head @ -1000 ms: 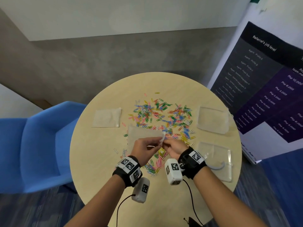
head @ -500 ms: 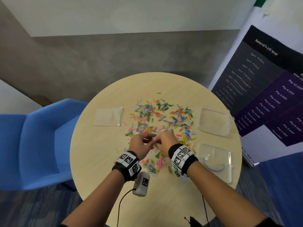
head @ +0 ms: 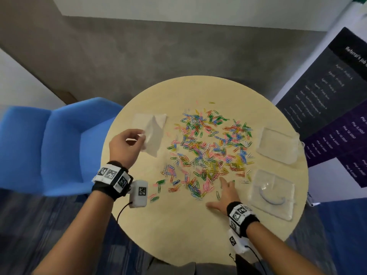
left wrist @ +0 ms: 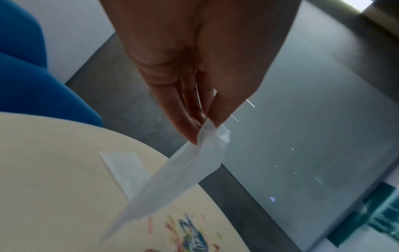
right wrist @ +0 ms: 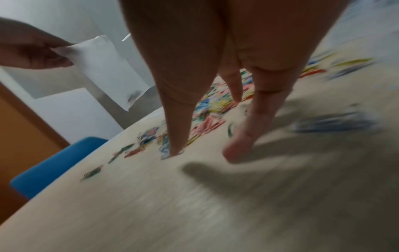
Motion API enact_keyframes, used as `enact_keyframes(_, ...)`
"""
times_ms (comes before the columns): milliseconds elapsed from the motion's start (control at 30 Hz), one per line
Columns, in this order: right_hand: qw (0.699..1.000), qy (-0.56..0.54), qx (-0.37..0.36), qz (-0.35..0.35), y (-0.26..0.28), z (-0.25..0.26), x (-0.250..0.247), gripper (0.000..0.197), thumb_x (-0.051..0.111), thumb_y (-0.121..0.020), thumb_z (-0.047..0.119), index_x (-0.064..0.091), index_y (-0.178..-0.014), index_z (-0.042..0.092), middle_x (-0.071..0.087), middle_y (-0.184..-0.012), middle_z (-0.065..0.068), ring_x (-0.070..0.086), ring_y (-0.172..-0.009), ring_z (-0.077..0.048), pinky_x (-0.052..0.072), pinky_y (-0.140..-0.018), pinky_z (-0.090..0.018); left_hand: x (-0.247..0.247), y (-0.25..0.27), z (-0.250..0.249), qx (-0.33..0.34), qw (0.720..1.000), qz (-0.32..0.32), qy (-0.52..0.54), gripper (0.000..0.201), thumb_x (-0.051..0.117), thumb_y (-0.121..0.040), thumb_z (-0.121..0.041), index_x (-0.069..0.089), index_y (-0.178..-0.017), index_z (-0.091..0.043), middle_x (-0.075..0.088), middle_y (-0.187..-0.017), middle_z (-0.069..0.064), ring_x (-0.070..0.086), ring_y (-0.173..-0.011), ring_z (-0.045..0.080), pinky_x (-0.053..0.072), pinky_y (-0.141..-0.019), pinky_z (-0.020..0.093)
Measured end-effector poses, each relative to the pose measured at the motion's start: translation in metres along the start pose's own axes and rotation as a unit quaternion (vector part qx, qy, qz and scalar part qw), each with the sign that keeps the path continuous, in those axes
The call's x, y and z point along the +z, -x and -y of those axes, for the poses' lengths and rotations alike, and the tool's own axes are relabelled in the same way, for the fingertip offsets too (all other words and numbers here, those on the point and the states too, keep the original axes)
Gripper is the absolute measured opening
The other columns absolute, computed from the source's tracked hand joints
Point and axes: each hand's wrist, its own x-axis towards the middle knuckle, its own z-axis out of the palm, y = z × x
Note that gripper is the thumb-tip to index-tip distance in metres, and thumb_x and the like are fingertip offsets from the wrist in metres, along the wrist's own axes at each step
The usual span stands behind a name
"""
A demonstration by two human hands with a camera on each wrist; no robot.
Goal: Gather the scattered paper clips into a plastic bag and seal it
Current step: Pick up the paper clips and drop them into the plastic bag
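Observation:
Many coloured paper clips (head: 208,151) lie scattered across the middle of the round wooden table (head: 178,225). My left hand (head: 127,143) is raised over the table's left side and pinches the top edge of a clear plastic bag (head: 153,137), which hangs down from the fingers (left wrist: 190,126). In the right wrist view the same bag (right wrist: 110,71) dangles at the upper left. My right hand (head: 226,193) lies open with fingers spread on the table at the near edge of the clip pile, fingertips (right wrist: 235,150) touching the surface.
Another flat bag (head: 158,118) lies at the table's left behind the held one. Two more clear bags (head: 278,145) (head: 274,193) lie at the right edge. A blue chair (head: 49,145) stands left of the table, a printed banner (head: 327,108) to the right.
Both hands were together at the table's middle holding the bag. Now the left hand has lifted it away to the left, and the right hand has let go and dropped flat by the clips.

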Motion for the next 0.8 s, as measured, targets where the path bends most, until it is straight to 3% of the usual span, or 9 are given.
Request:
enact_keyframes(133, 0.997, 0.012, -0.067, -0.028, -0.011, 0.032, 0.022, 0.121, 0.082, -0.060, 0.057, 0.013, -0.153, 0.023, 0.010, -0.156, -0.010, 0.028, -0.141, -0.029, 0.034, -0.113, -0.037, -0.016, 0.007, 0.033, -0.033, 0.999, -0.006, -0.038, 0.010, 0.069, -0.088, -0.025, 0.073, -0.097, -0.023, 0.069, -0.083, -0.001, 0.065, -0.069, 0.018, 0.046, -0.061, 0.019)
enact_keyframes(233, 0.982, 0.118, -0.142, -0.043, -0.018, 0.054, 0.032, 0.104, 0.074, -0.070, 0.057, 0.016, -0.152, 0.029, 0.010, -0.157, -0.006, 0.028, -0.140, -0.034, 0.041, -0.107, -0.044, -0.014, 0.016, 0.056, -0.049, 0.997, 0.012, -0.058, 0.010, 0.070, -0.087, -0.024, 0.073, -0.096, -0.021, 0.070, -0.084, 0.001, 0.065, -0.066, 0.015, 0.050, -0.067, 0.025)
enact_keyframes(367, 0.960, 0.179, -0.209, -0.058, -0.018, 0.071, 0.041, 0.058, 0.054, -0.093, 0.040, 0.034, -0.146, 0.027, 0.027, -0.148, -0.008, 0.041, -0.124, -0.031, 0.049, -0.091, -0.038, -0.007, 0.028, 0.078, -0.062, 0.995, 0.046, -0.061, 0.010, 0.070, -0.087, -0.024, 0.073, -0.097, -0.021, 0.069, -0.082, -0.001, 0.065, -0.066, 0.015, 0.049, -0.063, 0.022)
enact_keyframes(500, 0.963, 0.116, -0.237, -0.063, -0.017, 0.075, 0.032, 0.037, 0.055, -0.095, 0.025, 0.057, -0.131, 0.014, 0.049, -0.120, -0.009, 0.055, -0.102, -0.027, 0.049, -0.089, -0.033, 0.002, 0.032, 0.085, -0.095, 0.992, 0.080, 0.032, 0.007, 0.072, -0.087, -0.019, 0.073, -0.094, -0.017, 0.071, -0.084, 0.008, 0.070, -0.067, 0.025, 0.062, -0.062, 0.035)
enact_keyframes(667, 0.990, -0.005, -0.132, -0.058, -0.014, 0.075, 0.008, 0.029, 0.069, -0.087, 0.024, 0.072, -0.113, 0.012, 0.070, -0.113, -0.005, 0.064, -0.104, -0.020, 0.047, -0.092, -0.025, 0.017, 0.037, 0.082, -0.118, 0.982, 0.114, 0.098, 0.003, 0.073, -0.086, -0.013, 0.073, -0.088, -0.015, 0.066, -0.078, 0.008, 0.065, -0.067, 0.025, 0.062, -0.058, 0.030)
enact_keyframes(800, 0.978, -0.188, -0.009, -0.089, -0.014, 0.058, -0.006, 0.022, 0.078, -0.079, 0.024, 0.077, -0.100, 0.018, 0.069, -0.090, 0.001, 0.064, -0.084, -0.014, 0.050, -0.079, -0.019, 0.033, 0.039, 0.078, -0.118, 0.976, 0.152, 0.104, 0.004, 0.074, -0.085, -0.014, 0.072, -0.088, -0.016, 0.067, -0.076, 0.006, 0.067, -0.065, 0.024, 0.062, -0.060, 0.033)
